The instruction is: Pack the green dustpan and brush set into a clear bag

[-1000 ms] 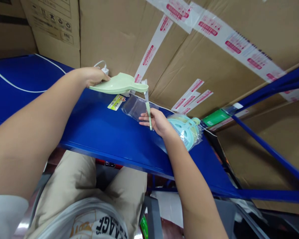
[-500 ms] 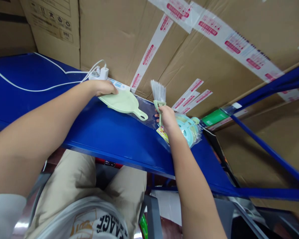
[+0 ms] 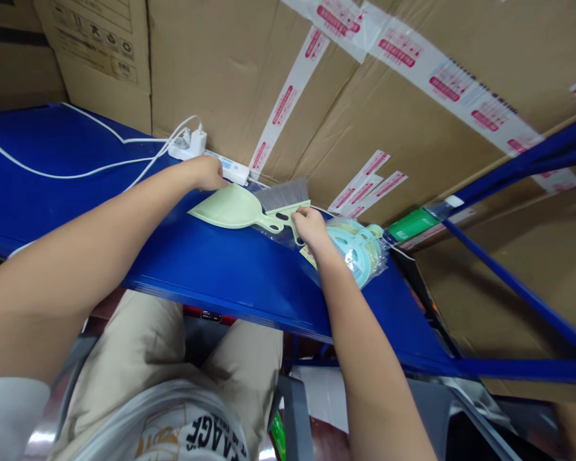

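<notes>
Near edge of the blue shelf (image 3: 211,269) is bare; all the action is toward its back, against the cardboard boxes (image 3: 365,96).

Right hand (image 3: 308,225): closed on the handle end of the small brush (image 3: 288,200). Fingers curled round it, thumb side up. Brush lies nearly flat, long axis running left-and-away from the hand, grey bristles pointing to the far left, toward the boxes. The brush head sits just behind and touching the handle of the dustpan (image 3: 233,208).

Left hand (image 3: 206,171): on the far rim of the dustpan, fingers bent over the edge. Looks like a light pinch or press; how tightly it is closed I cannot tell, the arm hides the palm. The pan rests on the shelf, mouth to the left, handle to the right, long axis roughly left-right along the shelf. The handle's hanging-hole end points straight at the right hand.

So the two parts lie almost parallel, brush just beyond the pan, both handles converging at the right hand. Right hand is the nearer one to that junction; left hand is at the opposite, wide end.

Clear plastic bag (image 3: 281,232) lies under the handle area, partly crumpled, label peeking out beside the right wrist.

Just right of the right hand: bagged pale blue-green round plastic items (image 3: 362,250), touching the wrist or very close.

Farther back left: white power strip (image 3: 218,165) with a charger plugged in, white cable (image 3: 77,171) trailing left across the shelf.
</notes>
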Tool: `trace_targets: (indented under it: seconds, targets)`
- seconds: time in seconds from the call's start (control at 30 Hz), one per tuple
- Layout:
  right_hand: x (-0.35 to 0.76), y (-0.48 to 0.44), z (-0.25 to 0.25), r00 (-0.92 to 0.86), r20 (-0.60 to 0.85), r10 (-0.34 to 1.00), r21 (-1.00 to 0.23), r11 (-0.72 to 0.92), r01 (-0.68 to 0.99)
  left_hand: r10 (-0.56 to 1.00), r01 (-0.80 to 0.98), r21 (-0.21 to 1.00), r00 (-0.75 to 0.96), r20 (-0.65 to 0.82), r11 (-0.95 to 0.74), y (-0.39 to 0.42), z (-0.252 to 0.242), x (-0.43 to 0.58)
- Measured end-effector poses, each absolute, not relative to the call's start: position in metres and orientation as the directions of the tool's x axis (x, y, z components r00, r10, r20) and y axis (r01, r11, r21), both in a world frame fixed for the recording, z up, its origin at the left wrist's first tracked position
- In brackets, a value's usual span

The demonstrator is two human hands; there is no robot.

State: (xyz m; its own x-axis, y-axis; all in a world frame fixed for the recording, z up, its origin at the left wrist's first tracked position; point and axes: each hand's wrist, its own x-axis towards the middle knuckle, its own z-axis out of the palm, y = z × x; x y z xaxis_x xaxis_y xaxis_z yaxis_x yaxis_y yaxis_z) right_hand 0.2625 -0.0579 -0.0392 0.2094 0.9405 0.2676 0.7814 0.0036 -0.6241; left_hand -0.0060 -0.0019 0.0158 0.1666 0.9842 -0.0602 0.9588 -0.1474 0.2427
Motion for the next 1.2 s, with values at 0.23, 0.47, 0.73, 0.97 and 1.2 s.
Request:
trace_targets:
  seconds: [0.23, 0.47, 0.73, 0.97, 1.2]
  targets:
    - [0.255, -0.07, -0.033, 0.177, 0.37, 0.912, -0.476, 0.023, 0.879, 0.978, 0.957, 0.206, 0.208, 0.005, -0.204, -0.002, 0.011, -0.002]
    - [0.261, -0.075, -0.023, 0.254, 0.446, 0.858, -0.594, 0.071, 0.801, 0.967, 0.926, 0.288, 0.21, 0.147, -0.244, 0.0, 0.006, -0.003]
    - [0.266, -0.077, -0.019, 0.236, 0.448, 0.862, -0.547, 0.055, 0.835, 0.941, 0.854, 0.426, 0.189, 0.28, -0.298, -0.009, 0.011, 0.003]
    - [0.261, -0.084, -0.012, 0.191, 0.374, 0.908, -0.404, -0.026, 0.914, 0.93, 0.815, 0.487, 0.161, 0.33, -0.313, -0.014, 0.012, 0.007]
    - [0.26, -0.085, -0.019, 0.074, 0.242, 0.967, -0.278, -0.004, 0.961, 0.939, 0.818, 0.494, 0.151, 0.308, -0.294, -0.015, 0.012, 0.008]
